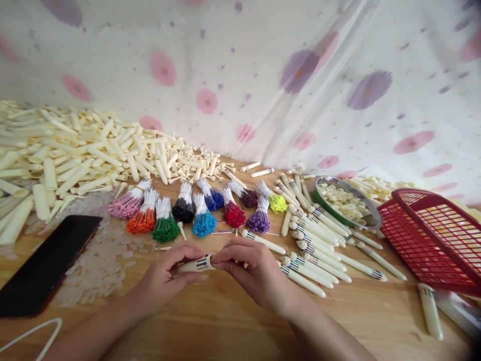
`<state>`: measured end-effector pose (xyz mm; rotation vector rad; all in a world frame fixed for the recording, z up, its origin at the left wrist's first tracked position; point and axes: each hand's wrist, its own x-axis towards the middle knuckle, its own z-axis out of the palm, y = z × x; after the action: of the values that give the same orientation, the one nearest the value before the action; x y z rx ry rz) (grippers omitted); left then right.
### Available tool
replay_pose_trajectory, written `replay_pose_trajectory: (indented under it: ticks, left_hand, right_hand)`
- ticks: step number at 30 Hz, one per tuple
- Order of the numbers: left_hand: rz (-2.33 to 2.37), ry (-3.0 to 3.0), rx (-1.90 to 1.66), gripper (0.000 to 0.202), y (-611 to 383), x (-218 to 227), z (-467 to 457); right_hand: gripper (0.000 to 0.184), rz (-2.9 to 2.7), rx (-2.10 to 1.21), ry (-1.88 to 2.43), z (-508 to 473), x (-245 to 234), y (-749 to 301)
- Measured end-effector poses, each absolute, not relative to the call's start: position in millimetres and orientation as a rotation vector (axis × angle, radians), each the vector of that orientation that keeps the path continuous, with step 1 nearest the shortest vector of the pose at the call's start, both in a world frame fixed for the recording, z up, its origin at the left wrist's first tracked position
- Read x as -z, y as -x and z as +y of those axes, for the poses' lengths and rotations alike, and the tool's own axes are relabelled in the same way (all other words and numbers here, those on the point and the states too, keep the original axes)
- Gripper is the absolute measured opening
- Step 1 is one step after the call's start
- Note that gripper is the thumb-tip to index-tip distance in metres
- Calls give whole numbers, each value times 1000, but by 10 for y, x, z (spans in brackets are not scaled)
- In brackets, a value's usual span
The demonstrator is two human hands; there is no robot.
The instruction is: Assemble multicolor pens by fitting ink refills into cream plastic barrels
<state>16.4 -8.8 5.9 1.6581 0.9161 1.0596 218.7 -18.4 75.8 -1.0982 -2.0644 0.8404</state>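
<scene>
My left hand [165,276] grips a cream pen barrel [195,264] with coloured stripes, lying sideways just above the wooden table [233,321]. My right hand [251,268] pinches at the barrel's open end, fingers pressed together; whatever is in the pinch is too small to make out. Just beyond the hands lie bundles of coloured refills: pink [130,203], orange [143,218], green [164,223], black [183,206], blue [203,218], red [233,210], purple [259,216] and yellow [276,200].
A heap of empty cream barrels [63,155] fills the left. Several assembled pens [319,250] lie to the right, by a green bowl of small parts [345,203] and a red mesh basket [432,235]. A black phone [45,263] lies at the left. Floral cloth hangs behind.
</scene>
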Motion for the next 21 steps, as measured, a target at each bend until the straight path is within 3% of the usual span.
replay_pose_trajectory:
  ticks: [10, 21]
  left_hand:
    - [1031, -1862, -1126, 16, -176, -137, -108]
    - [1109, -1879, -1197, 13, -182, -172, -95]
  right_hand:
    - [9, -1723, -1260, 1313, -154, -675, -2124]
    - [18, -1628, -1407, 1335, -227, -635, -2080]
